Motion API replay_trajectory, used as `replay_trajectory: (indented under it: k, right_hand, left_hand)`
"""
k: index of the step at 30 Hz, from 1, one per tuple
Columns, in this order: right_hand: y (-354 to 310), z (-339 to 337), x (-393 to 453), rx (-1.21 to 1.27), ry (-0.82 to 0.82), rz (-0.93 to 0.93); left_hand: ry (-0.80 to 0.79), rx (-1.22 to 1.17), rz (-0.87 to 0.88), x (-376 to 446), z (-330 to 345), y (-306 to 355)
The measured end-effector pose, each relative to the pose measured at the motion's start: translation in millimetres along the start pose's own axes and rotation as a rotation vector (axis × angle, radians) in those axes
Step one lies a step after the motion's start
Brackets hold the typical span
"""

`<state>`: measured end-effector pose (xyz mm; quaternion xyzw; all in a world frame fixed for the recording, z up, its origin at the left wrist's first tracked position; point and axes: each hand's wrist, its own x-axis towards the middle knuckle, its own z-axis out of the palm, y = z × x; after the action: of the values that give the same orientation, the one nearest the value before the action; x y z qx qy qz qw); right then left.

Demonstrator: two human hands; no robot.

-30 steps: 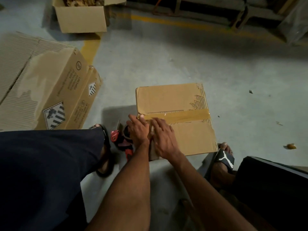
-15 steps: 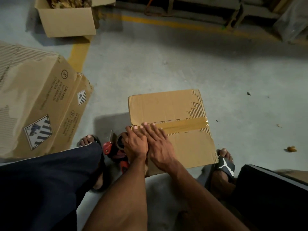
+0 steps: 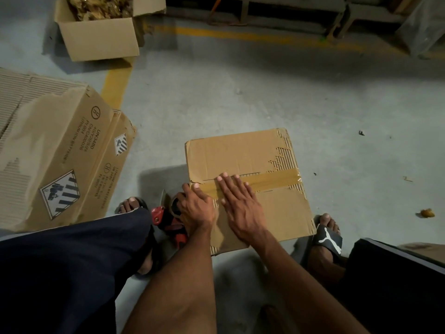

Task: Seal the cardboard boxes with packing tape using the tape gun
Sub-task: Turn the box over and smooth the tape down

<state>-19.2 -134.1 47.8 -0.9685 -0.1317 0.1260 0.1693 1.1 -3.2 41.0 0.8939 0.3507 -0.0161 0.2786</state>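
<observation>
Three cardboard boxes on the floor: centre box [image 3: 245,155], one at left [image 3: 55,150], one open at upper left [image 3: 101,39]. One tape strip [image 3: 269,180] crosses the centre box, pressed by the flat right hand [image 3: 240,206]. The left hand [image 3: 197,208] rests flat at its edge beside one red tape gun [image 3: 166,219].

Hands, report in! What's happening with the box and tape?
Right hand flat on tape strip. Left hand at box edge. Tape gun on floor. Nothing blocking.

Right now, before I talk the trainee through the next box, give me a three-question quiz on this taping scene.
1. True or false: the tape strip crosses the box top along the flap seam.
2. The right hand is: A) flat on the tape, B) gripping the tape gun, C) lifted clear.
3. On which side of the box does the tape gun lie, the person's left or right?

Key: 1 true; 2 A; 3 left.
</observation>
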Motion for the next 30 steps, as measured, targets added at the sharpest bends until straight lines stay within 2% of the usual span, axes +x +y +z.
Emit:
replay_trajectory:
  k: [5,9,13,17,18,22,26,30]
  right_hand:
    - [1,2,-5,-0.06,-0.056,-0.145]
    - [2,-2,-8,0.025,-0.003,0.077]
    - [5,-1,-13,-0.055,-0.016,-0.032]
    - [17,-6,-13,0.009,0.057,0.205]
    - [12,-3,-12,-0.004,0.048,0.228]
    - [17,-5,-16,-0.046,0.016,0.103]
    - [17,-6,-18,-0.002,0.061,0.307]
    - [28,-7,-21,-0.06,0.009,0.122]
  left_hand:
    - [-0.003,0.002,-0.006,1,2,-2]
    - [0.022,-0.001,-0.011,0,1,1]
    - [0.017,0.009,-0.018,-1,0,1]
    - [0.017,0.038,-0.007,-3,-1,3]
    - [0.024,0.042,-0.007,-3,-1,4]
    - [0.019,0.044,-0.01,-4,-3,4]
    - [0.025,0.041,-0.004,-4,-3,7]
    - [0.018,0.056,-0.018,-5,-5,6]
